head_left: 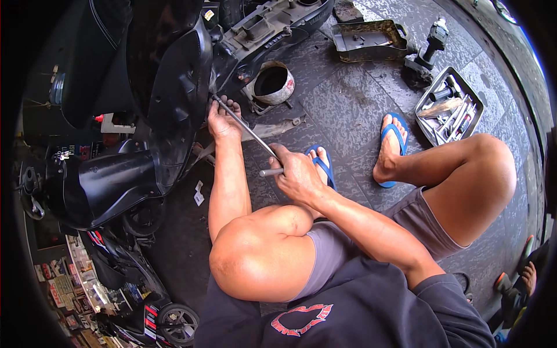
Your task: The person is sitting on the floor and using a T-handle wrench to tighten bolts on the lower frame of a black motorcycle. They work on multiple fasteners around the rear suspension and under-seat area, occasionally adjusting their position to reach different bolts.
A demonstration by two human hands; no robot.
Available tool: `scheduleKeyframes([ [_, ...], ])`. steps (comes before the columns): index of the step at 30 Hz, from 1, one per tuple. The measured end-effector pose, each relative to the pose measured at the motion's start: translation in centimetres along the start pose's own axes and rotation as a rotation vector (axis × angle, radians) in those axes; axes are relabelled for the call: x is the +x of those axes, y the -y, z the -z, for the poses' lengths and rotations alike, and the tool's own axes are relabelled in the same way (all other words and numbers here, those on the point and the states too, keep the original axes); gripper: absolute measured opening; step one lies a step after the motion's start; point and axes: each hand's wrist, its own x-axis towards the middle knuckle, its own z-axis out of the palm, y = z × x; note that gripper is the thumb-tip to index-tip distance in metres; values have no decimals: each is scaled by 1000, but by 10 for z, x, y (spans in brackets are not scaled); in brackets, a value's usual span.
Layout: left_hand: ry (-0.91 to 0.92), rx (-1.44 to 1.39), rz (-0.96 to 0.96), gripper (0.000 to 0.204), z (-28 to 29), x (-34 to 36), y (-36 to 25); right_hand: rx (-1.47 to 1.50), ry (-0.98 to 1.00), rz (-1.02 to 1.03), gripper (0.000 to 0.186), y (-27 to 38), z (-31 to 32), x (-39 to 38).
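Note:
My right hand [297,174] is closed around the handle end of a long T-handle wrench [248,130], its crossbar jutting out below the fingers. The shaft slants up and left to the lower edge of a black scooter's body panel [180,95]. Near the tip, my left hand [225,119] is turned palm up, with its fingers curled about the shaft. Whatever the tip meets inside the scooter is hidden. Just right of the left hand, a dirty white round container [285,93] with a dark inside stands on the floor.
A grimy metal pan [371,56] holds small parts at the back. Beside it stands a cordless power tool [430,51]. A tray [427,132] of hand tools lies beyond my blue-sandalled foot [393,145]. Another motorbike's wheel [178,325] shows lower left; another person's hand [529,278] is far right.

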Motion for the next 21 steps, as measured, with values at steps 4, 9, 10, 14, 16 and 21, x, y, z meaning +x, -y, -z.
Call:
scheduleKeyframes([
  [4,5,-56,7,19,0,0,2,13,16,-1,28,-6,0,2],
  [9,29,-23,33,21,5,8,-3,37,-2,-11,28,-1,-11,8],
  [10,29,-21,41,21,6,10,-3,40,5,-20,28,1,-13,9],
  [14,46,-3,60,24,7,18,-6,74,-32,-19,29,10,-20,13],
  [16,55,21,32,25,7,18,-5,95,-42,-29,28,11,-24,13],
  [21,49,77,-83,27,-2,9,4,103,-65,-48,30,13,-31,11],
])
